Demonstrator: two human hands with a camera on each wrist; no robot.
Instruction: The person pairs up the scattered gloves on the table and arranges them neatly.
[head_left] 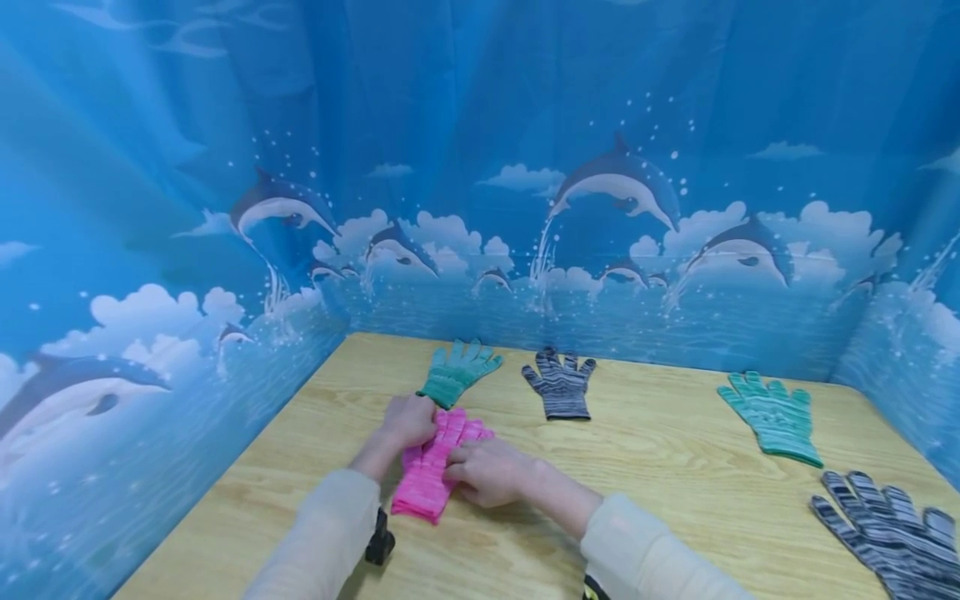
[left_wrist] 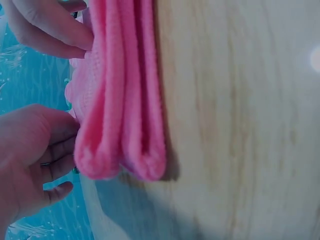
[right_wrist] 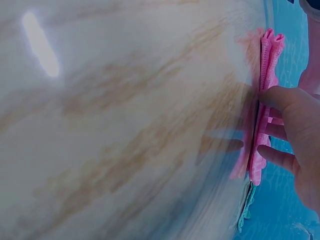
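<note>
A pair of pink knit gloves [head_left: 429, 479], one stacked on the other, lies flat on the wooden table with the cuffs toward me. The left wrist view shows both folded cuff edges [left_wrist: 122, 160], one above the other. My left hand [head_left: 411, 421] touches the far left side of the pink gloves, near their fingers; its fingers look loosely bent. My right hand [head_left: 491, 472] rests on their right side, with thumb and fingers apart on the fabric in the right wrist view. Just beyond the left hand lies a green glove [head_left: 456, 373].
A grey-black striped glove [head_left: 558, 385] lies at the back middle. Toward the right are another green glove [head_left: 776, 418] and another striped glove [head_left: 892, 533]. A blue dolphin-print curtain [head_left: 480, 208] surrounds the table [head_left: 660, 500] at the back and sides.
</note>
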